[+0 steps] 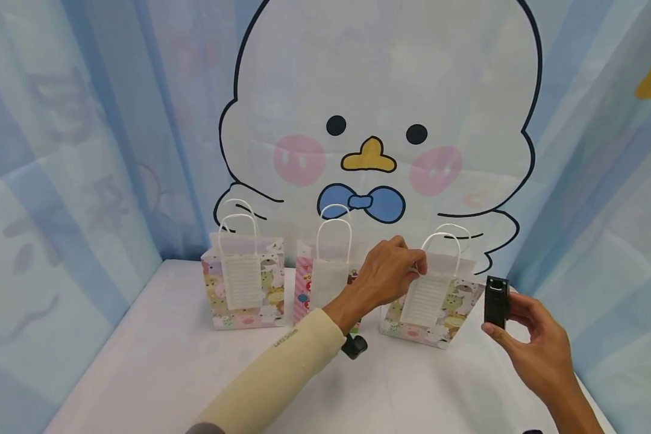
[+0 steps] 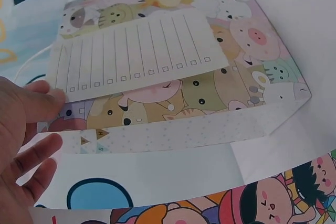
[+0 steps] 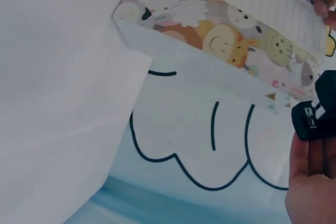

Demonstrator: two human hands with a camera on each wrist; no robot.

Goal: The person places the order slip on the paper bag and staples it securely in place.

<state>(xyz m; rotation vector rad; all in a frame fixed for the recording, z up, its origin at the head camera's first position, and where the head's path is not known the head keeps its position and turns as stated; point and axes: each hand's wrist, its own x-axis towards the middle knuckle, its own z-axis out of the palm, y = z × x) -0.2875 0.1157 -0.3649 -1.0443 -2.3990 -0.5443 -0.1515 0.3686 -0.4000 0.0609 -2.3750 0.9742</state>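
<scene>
On the right of the table stands a paper gift bag [image 1: 463, 304] with cartoon animals and white rope handles. A lined sheet with small checkboxes [image 2: 136, 56] lies against its front. My left hand [image 1: 387, 271] pinches the sheet's top end at the bag's rim, thumb over the paper in the left wrist view. My right hand [image 1: 539, 346] holds a small black stapler [image 1: 497, 301] upright, just right of the bag and apart from the sheet. In the right wrist view the stapler [image 3: 307, 119] shows its gap, partly cut off by the frame.
Another animal-print bag [image 1: 273, 283] with a lined sheet [image 1: 242, 283] on its front stands at the left. Between them is a pink-sided bag [image 1: 304, 283], partly behind my left forearm. A curtain with a cartoon chick [image 1: 369, 78] hangs behind the white table [image 1: 184, 361].
</scene>
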